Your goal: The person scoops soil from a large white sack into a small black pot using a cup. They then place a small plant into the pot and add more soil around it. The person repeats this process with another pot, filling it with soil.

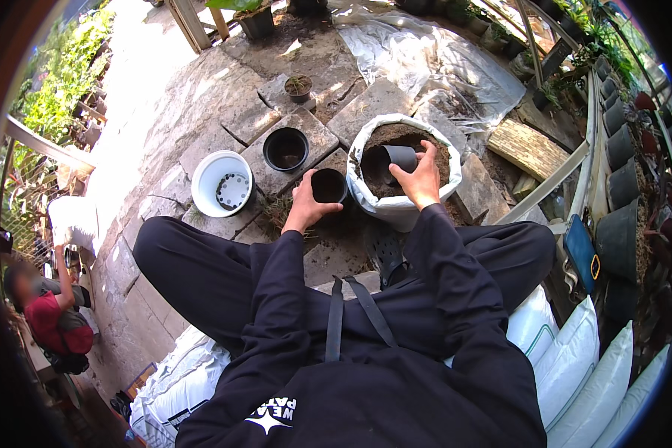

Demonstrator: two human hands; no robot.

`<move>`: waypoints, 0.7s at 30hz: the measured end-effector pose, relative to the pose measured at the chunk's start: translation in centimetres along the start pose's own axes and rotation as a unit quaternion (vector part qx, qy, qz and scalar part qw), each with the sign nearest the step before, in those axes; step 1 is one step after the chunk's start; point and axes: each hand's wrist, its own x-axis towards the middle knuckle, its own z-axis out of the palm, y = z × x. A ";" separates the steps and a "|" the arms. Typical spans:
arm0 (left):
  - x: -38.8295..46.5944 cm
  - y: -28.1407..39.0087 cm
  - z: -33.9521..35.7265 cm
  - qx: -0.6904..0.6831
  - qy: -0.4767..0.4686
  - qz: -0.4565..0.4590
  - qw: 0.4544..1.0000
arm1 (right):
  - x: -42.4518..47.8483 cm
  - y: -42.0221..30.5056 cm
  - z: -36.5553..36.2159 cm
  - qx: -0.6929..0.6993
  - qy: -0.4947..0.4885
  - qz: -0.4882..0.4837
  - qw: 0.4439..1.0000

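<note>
My right hand grips a small black plastic pot, tilted on its side inside an open white sack of brown soil. Left of the sack, my left hand holds the rim of another black pot, with thumb and fingers around its near left side; its inside is dark. Farther left stand an upright black pot and a white pot with drainage holes and some soil at its bottom. Beyond them, a small pot with a grassy plant sits on the paving.
Uneven stone slabs lie under the pots. Crumpled clear plastic sheeting and a ridged block are beyond the sack. At right are a row of black pots, a phone and full white bags. Another person is at far left.
</note>
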 end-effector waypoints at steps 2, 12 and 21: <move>0.2 -0.3 0.1 0.000 0.000 0.005 1.000 | -0.1 -0.3 -0.1 -0.006 -0.014 -0.016 1.000; 0.1 -0.4 0.3 0.011 0.012 0.003 1.000 | 0.0 -1.3 -0.1 0.029 -0.016 -0.013 0.999; 0.4 -0.2 0.1 -0.030 -0.013 -0.010 0.999 | -3.5 -4.5 2.0 0.196 -0.077 -0.144 0.967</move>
